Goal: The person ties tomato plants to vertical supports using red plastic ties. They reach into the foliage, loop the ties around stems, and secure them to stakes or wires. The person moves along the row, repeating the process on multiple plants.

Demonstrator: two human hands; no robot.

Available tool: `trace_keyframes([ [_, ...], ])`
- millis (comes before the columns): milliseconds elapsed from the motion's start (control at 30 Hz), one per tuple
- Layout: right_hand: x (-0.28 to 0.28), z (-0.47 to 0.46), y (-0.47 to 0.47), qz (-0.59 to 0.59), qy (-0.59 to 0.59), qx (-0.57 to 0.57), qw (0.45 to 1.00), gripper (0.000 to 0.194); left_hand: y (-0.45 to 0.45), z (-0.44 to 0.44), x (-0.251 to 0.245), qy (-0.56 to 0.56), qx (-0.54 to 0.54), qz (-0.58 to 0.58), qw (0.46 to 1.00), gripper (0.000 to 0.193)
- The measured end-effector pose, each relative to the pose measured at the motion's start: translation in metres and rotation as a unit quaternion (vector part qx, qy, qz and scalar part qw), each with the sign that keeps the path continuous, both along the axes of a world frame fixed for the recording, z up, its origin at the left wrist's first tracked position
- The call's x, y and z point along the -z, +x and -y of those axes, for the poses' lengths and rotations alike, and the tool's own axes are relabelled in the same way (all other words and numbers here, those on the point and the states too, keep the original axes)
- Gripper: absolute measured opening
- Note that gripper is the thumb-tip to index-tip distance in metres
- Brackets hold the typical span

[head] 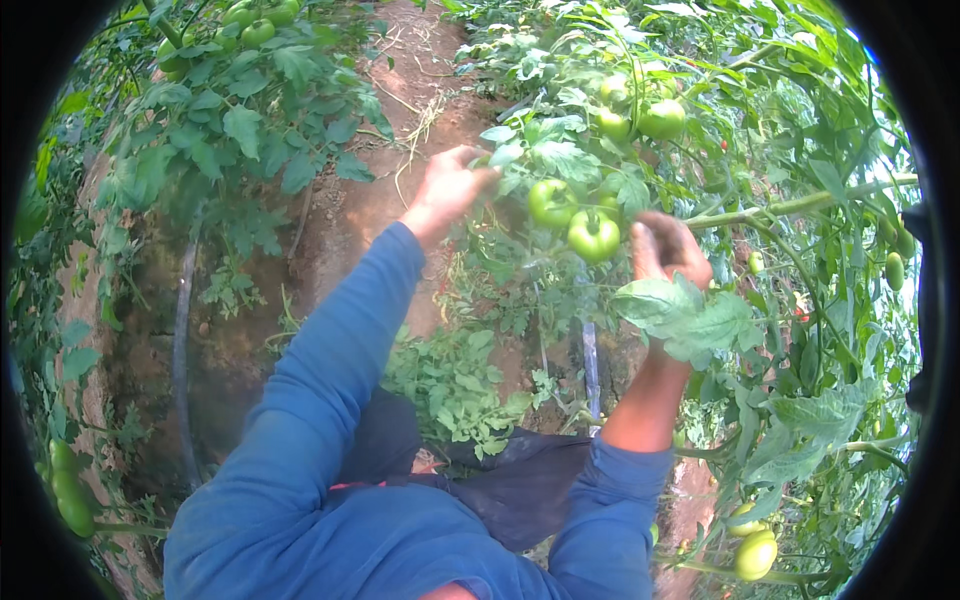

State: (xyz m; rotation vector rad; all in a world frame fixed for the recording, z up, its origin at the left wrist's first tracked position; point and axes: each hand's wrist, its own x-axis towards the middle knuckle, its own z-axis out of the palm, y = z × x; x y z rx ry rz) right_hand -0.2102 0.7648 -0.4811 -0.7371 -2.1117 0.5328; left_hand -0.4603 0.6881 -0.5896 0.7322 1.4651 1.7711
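My left hand [454, 184] reaches into the foliage, its thumb and fingertips pinched together at the edge of a tomato leaf [506, 154]. Between my two hands hangs a cluster of green tomatoes; the front tomato [593, 236] is nearest my right hand, and another tomato [552, 202] sits to its left. My right hand [670, 247] is raised beside the cluster with curled fingers, close to a thick tomato stem [750, 214]. Whether its fingers grip anything is unclear. A large leaf [690, 315] covers part of my right wrist.
More green tomatoes [661, 120] hang above, and others [259, 32] at upper left. Pale tomatoes [755, 555] hang low on the right. A drip hose [182, 337] runs along the left, another hose [591, 367] lies ahead. Bare soil path [420, 45] separates the plant rows.
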Motion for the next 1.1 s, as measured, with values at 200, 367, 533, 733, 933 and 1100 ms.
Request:
trace_keyframes([
  [200, 0.095, -0.013, 0.024, -0.255, -0.291, -0.022, 0.922, 0.014, -0.003, -0.003, 0.002, -0.009, -0.012, -0.004, 1.000, 0.046],
  [367, 0.149, 0.009, -0.020, -0.182, -0.527, -0.149, 0.816, 0.025, -0.007, -0.005, 0.016, -0.026, -0.017, -0.063, 0.997, 0.037],
  [533, 0.150, -0.020, -0.117, -0.473, -0.600, -0.183, 0.619, 0.029, -0.013, 0.007, 0.016, -0.072, 0.021, -0.158, 0.984, 0.033],
  [733, 0.121, -0.072, -0.155, -0.622, -0.584, -0.280, 0.440, 0.030, -0.001, 0.021, 0.004, -0.118, 0.085, -0.176, 0.974, 0.025],
  [933, 0.109, -0.072, -0.147, -0.655, -0.580, -0.255, 0.412, 0.032, -0.009, 0.028, 0.003, -0.169, 0.155, -0.189, 0.955, 0.029],
  [1100, 0.106, -0.063, -0.139, -0.681, -0.586, -0.206, 0.388, 0.033, -0.020, 0.038, 0.026, -0.151, 0.142, -0.305, 0.929, 0.039],
])
